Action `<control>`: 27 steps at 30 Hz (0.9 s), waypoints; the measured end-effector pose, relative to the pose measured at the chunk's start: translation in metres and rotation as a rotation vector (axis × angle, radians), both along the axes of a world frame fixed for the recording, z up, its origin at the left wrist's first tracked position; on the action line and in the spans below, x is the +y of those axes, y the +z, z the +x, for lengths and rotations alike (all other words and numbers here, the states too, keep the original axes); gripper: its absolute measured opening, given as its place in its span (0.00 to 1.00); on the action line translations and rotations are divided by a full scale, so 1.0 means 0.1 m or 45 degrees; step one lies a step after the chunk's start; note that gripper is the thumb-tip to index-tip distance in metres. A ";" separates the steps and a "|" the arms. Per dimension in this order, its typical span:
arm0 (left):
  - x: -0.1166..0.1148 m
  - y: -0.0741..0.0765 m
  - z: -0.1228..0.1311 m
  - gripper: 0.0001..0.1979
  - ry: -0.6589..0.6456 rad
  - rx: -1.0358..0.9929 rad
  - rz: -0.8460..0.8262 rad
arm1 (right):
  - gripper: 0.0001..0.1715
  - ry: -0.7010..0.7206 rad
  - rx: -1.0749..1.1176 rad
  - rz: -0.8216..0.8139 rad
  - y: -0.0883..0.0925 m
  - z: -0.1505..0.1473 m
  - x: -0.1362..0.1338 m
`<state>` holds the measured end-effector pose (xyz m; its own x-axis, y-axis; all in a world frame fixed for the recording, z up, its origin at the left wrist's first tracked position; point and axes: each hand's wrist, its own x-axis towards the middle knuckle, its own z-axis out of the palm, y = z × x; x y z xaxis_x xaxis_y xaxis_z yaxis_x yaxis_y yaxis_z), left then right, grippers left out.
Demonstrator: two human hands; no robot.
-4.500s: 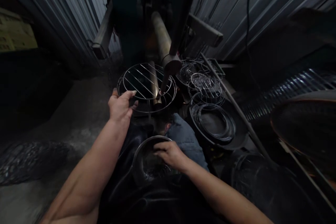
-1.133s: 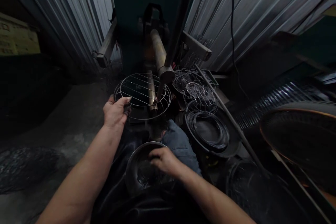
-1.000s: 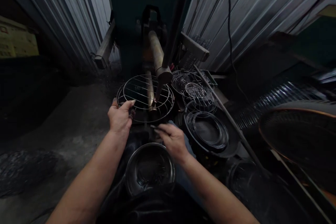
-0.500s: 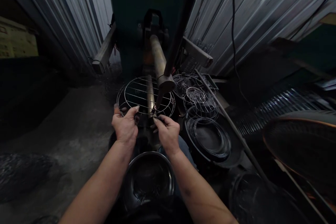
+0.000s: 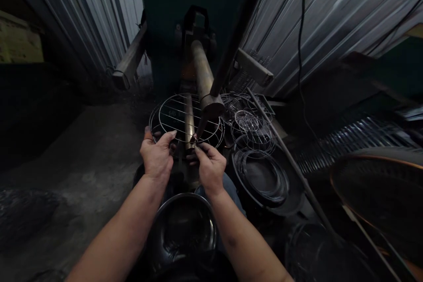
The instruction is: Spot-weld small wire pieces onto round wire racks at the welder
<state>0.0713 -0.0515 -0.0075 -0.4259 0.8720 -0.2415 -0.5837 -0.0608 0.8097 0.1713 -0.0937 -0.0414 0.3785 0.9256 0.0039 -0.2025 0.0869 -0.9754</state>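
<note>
A round wire rack [image 5: 172, 117], with two rings and several parallel cross wires, is held level in front of me. My left hand [image 5: 157, 155] is closed on its near left edge, thumb on top and fingers below. At the near edge, my right hand [image 5: 210, 162] is closed in a pinch beside a dark pointed electrode [image 5: 201, 128]; whatever lies between its fingertips is too small to make out. The electrode comes down from a thick metal cylinder [image 5: 204, 72] over the rack. Below the rack runs a brass-coloured bar [image 5: 189, 119], its near end close to my right fingertips.
A dark shiny bowl [image 5: 185, 224] sits between my forearms. To the right, a pan [image 5: 294, 202] holds coiled wire rings [image 5: 280, 180], with more wire pieces [image 5: 246, 119] behind. A long rod [image 5: 297, 167] slants past them. A round fan-like frame [image 5: 370, 158] stands far right.
The view has shifted slightly. The rack sits a little further right in view, and my right fingertips are slightly nearer the electrode. Both hands keep their closed grips.
</note>
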 end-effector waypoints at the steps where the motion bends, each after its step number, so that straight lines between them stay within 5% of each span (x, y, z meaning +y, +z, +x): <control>1: 0.00 0.00 0.00 0.28 0.009 -0.011 -0.003 | 0.14 -0.001 0.005 0.000 0.00 0.00 0.00; 12: -0.01 -0.02 0.02 0.28 0.035 -0.024 -0.006 | 0.13 -0.031 0.112 0.009 -0.10 0.00 -0.03; 27: 0.06 -0.08 -0.04 0.30 0.002 -0.094 -0.032 | 0.13 -0.142 -0.229 0.136 -0.27 -0.02 -0.01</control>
<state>0.0675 -0.0453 -0.0157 -0.4077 0.8644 -0.2943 -0.6416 -0.0418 0.7659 0.1690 -0.0951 -0.0681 0.4630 0.8686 0.1764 -0.0095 0.2039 -0.9789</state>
